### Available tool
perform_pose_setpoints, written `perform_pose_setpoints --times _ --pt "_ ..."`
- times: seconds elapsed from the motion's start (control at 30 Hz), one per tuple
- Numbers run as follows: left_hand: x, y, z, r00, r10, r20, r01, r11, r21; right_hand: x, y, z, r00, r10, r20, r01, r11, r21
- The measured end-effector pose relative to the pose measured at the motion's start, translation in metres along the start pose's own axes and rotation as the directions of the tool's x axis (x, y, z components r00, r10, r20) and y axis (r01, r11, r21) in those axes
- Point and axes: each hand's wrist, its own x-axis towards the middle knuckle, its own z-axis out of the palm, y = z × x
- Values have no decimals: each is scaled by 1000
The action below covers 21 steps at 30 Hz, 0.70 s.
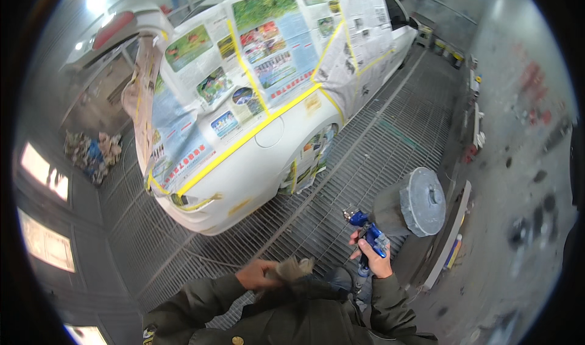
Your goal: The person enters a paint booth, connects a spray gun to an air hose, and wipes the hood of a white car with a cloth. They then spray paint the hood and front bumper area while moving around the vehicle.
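In my right hand is a blue spray gun, with my fingers wrapped round its handle and its silver nozzle turned up and to the left. A hose fitting shows below the grip. My left hand is closed on a beige, cup-like or folded object; motion blur hides its exact kind. Ahead stands a white car, its upper side covered with newspaper and edged with yellow masking tape. Paper also covers the rear wheel. Yellowish patches mark the bare panel and bumper.
A grey lidded bin stands close by on the right, beside a low ledge and a paint-spotted wall. Metal grating makes up the floor. Crumpled paper is heaped at the left; several buckets stand far off.
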Motion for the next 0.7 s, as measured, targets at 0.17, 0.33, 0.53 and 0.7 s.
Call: perform_pose_setpoints --times 0.17,0.33,0.53,0.7 --pt "42 27 -33 867 -8 -499 -264 841 -472 85 -25 -16 989 -5 147 9 999 -31" --pt "87 39 -28 560 -48 -827 -704 499 -506 176 -27 -28 878 135 459 -113 991 -76" --pt "144 20 6 274 -155 -949 -895 320 -310 261 -4 -54 660 317 681 -234 948 -216" --pt "180 -20 11 45 -341 -939 -931 326 -163 312 31 -53 548 407 731 -273 913 -304"
